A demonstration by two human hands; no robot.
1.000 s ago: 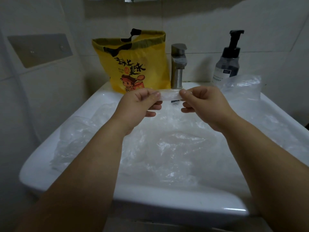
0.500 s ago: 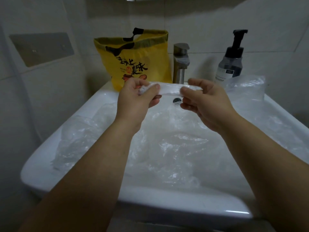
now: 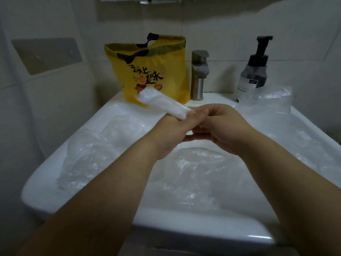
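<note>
- fingers (image 3: 199, 112) of the right hand (image 3: 223, 130) are curled and pinch the near end of the folded plastic strip (image 3: 162, 104). the strip juts up and back-left over the left hand (image 3: 173, 133), in front of the yellow bag (image 3: 151, 71).
- left fingers are tucked under the right hand; whether they grip the strip cannot be told.
- risk: a single-end pinch on slick film. the strip may slip free or unfold and drop onto the clear plastic sheet (image 3: 193, 172) lining the sink (image 3: 184, 222).
- risk: the free end sits near the bag and faucet (image 3: 198, 78). contact may snag it or tip the bag.
- risk: the loose sheet may shift if a forearm drags across it.
</note>
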